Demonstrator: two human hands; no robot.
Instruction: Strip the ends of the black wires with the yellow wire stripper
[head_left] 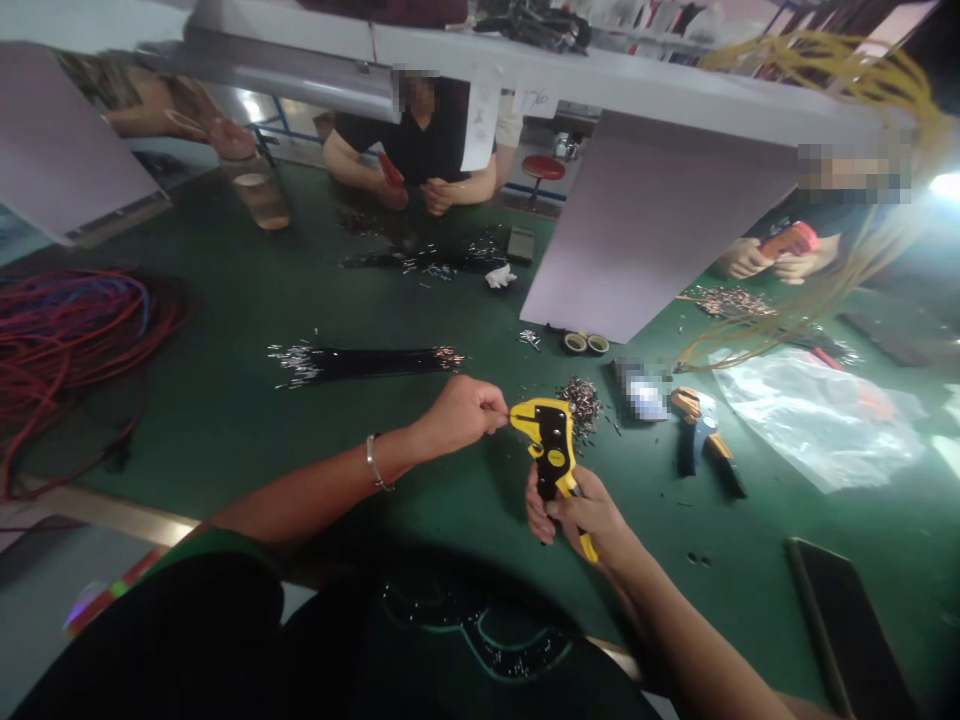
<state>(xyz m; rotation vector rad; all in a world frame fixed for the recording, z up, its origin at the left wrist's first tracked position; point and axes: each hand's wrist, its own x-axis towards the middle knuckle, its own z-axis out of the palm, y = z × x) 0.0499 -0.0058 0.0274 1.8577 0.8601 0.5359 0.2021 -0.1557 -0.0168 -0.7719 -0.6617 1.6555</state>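
My right hand (574, 510) is wrapped round the handles of a yellow and black wire stripper (553, 440), whose jaws point up and to the left. At the jaw tip, my left hand (469, 412) is closed in a pinch; what lies between the fingertips is too small to name. Beyond my left hand lies a bundle of black wires (375, 361) with bright ends on the left and coppery ends on the right. A pile of small dark and coppery pieces (581, 403) sits just behind the tool.
Right of the pile are two tape rolls (586, 344), a second hand tool (703, 430), a plastic bag (825, 415) and a phone (851, 620). Red cables (67, 350) lie left. A divider panel (652, 220) stands ahead. Across the table, people hold red tools.
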